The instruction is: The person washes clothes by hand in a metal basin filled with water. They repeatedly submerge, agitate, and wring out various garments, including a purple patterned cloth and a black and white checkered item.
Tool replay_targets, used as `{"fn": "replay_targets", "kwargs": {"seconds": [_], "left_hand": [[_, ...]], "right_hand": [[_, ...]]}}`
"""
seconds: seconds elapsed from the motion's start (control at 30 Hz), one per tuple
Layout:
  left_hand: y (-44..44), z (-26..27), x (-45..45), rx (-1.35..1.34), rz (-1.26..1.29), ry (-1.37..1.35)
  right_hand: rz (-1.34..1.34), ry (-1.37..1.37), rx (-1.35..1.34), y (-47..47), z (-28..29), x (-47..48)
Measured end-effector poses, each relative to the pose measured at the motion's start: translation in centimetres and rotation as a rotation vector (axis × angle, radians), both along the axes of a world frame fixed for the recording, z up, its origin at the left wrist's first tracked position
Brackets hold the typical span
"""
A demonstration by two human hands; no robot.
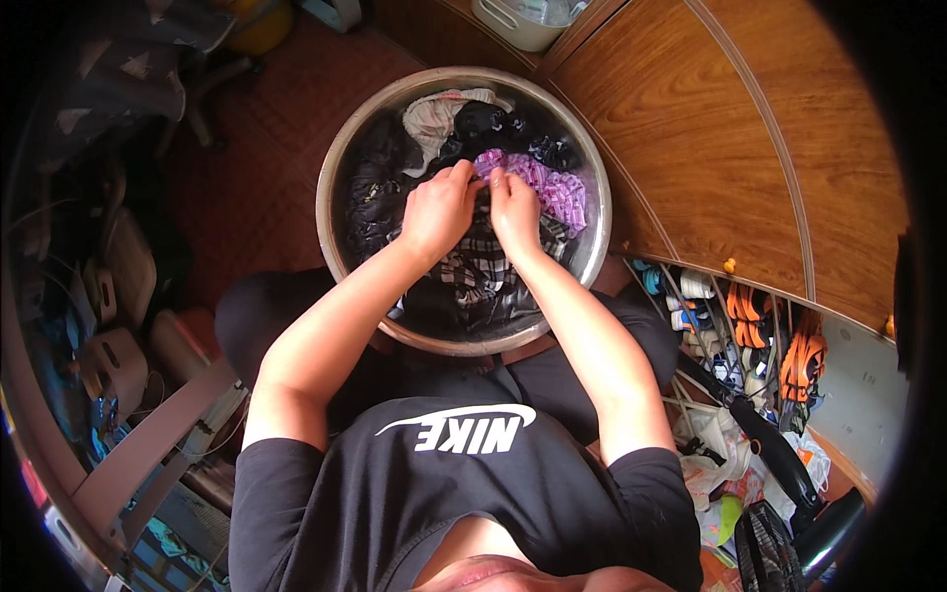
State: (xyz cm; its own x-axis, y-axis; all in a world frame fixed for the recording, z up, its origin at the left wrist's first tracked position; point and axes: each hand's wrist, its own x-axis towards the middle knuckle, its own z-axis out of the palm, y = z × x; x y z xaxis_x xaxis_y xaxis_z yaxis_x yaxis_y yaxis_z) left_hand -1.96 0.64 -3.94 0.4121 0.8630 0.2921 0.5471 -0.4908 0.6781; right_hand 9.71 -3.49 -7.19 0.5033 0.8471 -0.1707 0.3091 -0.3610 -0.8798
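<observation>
A round metal basin (464, 345) full of wet-looking laundry stands at my crossed legs. My left hand (444, 211) and my right hand (513, 211) meet near its middle, fingertips curled in and almost touching. Both pinch a bit of cloth; it seems to be the edge of the dark garment, close to a pink and purple checked cloth (555, 189) on the right. Black-and-white plaid cloth (477, 266) lies under my wrists. Farther back in the basin are a cream cloth (433, 122) and black clothes (370, 214). My fingers partly hide what they hold.
Wooden cabinet doors (703, 148) rise close to the right of the basin. Shoes (743, 314) fill a rack below them, with plastic bags (714, 451) and a black fan (769, 533) nearby. Pale plastic stools (115, 370) and a chair base (203, 111) are on the left.
</observation>
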Motion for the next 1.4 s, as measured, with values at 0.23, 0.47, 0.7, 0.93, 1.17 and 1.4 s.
{"fn": "replay_targets", "kwargs": {"seconds": [0.23, 0.47, 0.7, 0.93, 1.17, 1.4], "left_hand": [[-0.9, 3.6, 0.9, 0.239, -0.176, -0.094], [-1.0, 3.5, 1.4, 0.123, -0.147, -0.125], [0.4, -0.6, 0.0, 0.119, -0.02, 0.103], [-0.2, -4.7, -1.1, 0.127, -0.227, 0.567], [0.8, -3.5, -0.6, 0.063, -0.194, 0.537], [-1.5, 1.9, 0.5, -0.146, -0.206, -0.199]], "right_hand": [[-0.399, 1.561, 0.007, -0.6, 3.9, -3.4], [0.007, 1.639, 0.132, 0.2, 3.6, -1.1], [0.118, -0.389, 0.054, -0.1, 2.0, -0.9], [0.377, -0.785, -0.174, -2.0, -2.3, -2.1], [0.352, -0.767, -0.096, -1.4, -2.2, -1.4], [-0.24, 1.086, 0.164, -0.3, 0.6, -1.3]]}}
